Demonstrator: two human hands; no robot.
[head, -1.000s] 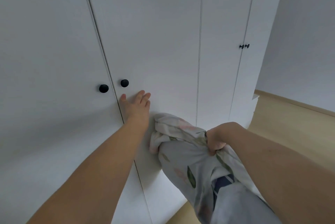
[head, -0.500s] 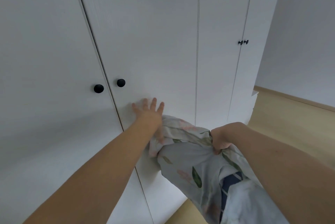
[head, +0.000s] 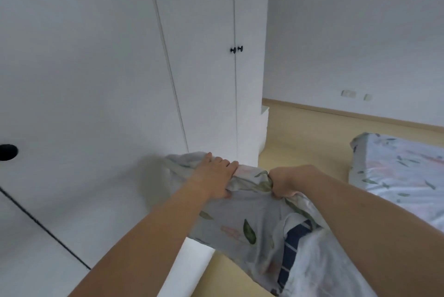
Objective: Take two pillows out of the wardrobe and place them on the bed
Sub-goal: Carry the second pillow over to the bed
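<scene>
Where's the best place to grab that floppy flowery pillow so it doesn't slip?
Grab the flowery pillow along its bunched top edge, from above, fingers curled over. It is soft and sags below, so gathered cloth gives something to pinch, as the left hand and right hand probably show.

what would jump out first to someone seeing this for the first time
Both hands grip a leaf-print pillow low in the middle: the left hand on its top edge, the right hand bunching the cloth. Behind stands the white wardrobe with doors closed and black knobs. At far right lies the bed in matching print.
</scene>
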